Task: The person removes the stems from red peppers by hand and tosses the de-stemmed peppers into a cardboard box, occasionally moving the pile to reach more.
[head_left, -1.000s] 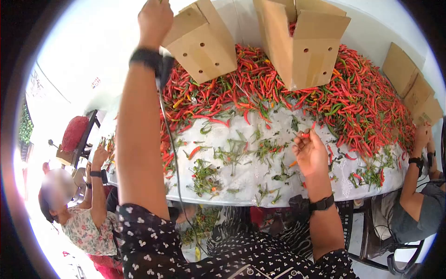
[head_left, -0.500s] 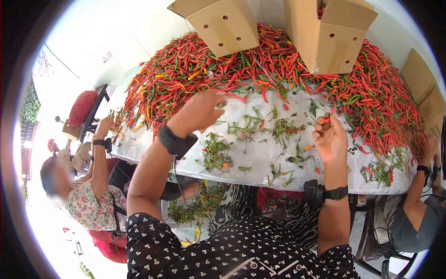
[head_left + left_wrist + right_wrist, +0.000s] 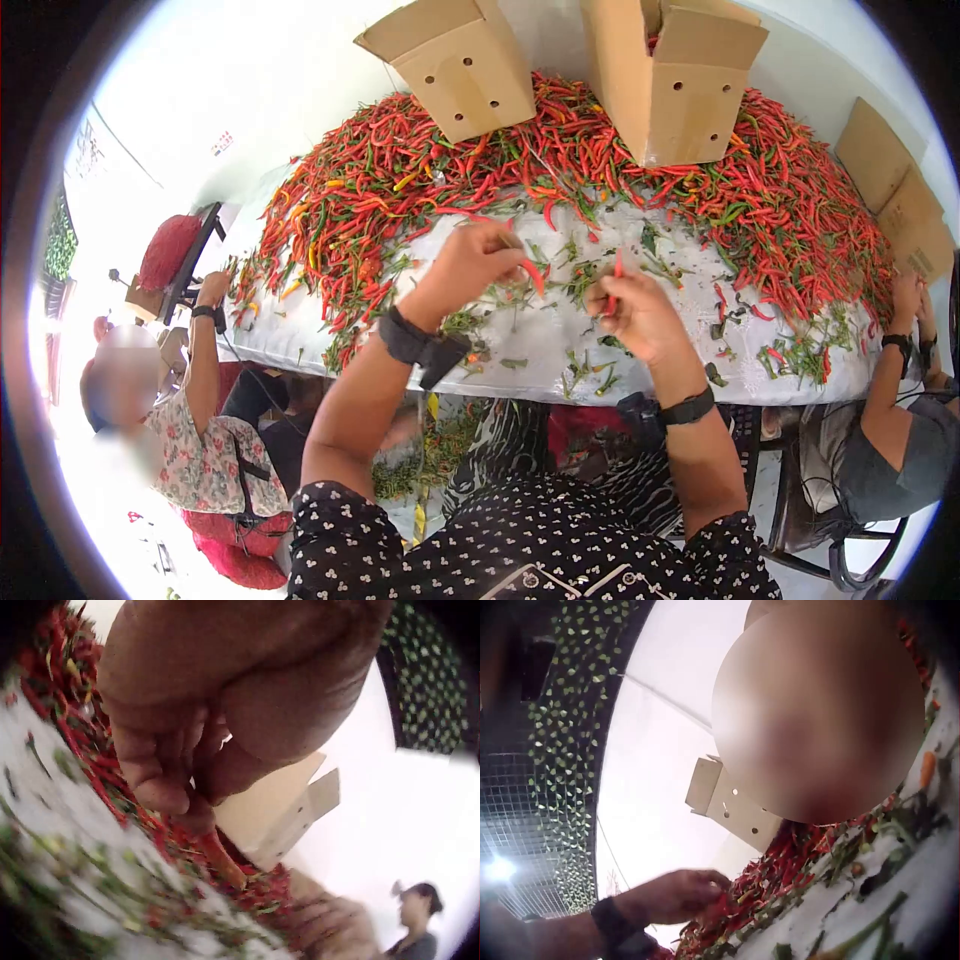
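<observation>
In the head view my left hand (image 3: 470, 265) is over the middle of the table, pinching a red chili pepper (image 3: 535, 278) between thumb and fingertips. That chili (image 3: 223, 862) points down and away from the fingers in the left wrist view. A short way to the right, my right hand (image 3: 640, 312) has curled fingers around a red chili (image 3: 618, 264), whose tip sticks up past the thumb. The two hands are apart and face each other. Below them, green chili stems (image 3: 575, 290) lie scattered over the white-covered table (image 3: 480, 365). A blurred patch hides the right hand in the right wrist view.
A long heap of red chilies (image 3: 350, 215) runs along the table's far side. Two cardboard boxes, a left one (image 3: 465, 95) and a right one (image 3: 690, 110), stand in it. One person (image 3: 215, 455) sits at the left, another (image 3: 890, 440) at the right.
My left hand has come down from up by the left box to the middle of the table, now with a chili. The right hand has shifted toward it, still gripping its chili.
</observation>
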